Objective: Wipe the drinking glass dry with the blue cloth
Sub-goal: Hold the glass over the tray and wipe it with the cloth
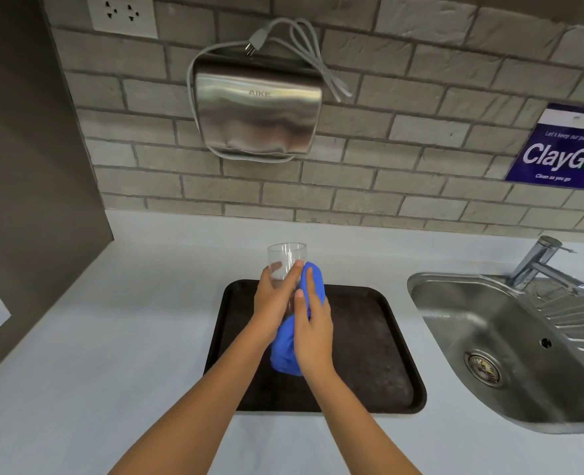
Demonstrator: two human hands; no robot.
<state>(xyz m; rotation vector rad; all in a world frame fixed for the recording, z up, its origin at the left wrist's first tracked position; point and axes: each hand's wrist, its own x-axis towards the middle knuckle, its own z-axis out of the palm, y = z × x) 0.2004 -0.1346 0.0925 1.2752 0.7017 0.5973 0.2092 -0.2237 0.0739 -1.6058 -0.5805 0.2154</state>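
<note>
In front of you a dark tray [379, 337] lies on the pale counter [112, 337]. To your right sits a steel sink [489, 323] with a chrome tap [541, 265]. On the brick wall hang a steel hand dryer [258, 113], unplugged, a socket [121, 13] and a blue ClayGo sign [561, 149].

1. A pale white, smooth countertop [119, 337] runs along the foot of the grey brick wall.
2. A dark brown rectangular tray with rounded corners [369, 337] lies flat on the countertop.
3. Just right of the tray, a stainless-steel sink basin [482, 323] is set into the countertop.
</note>
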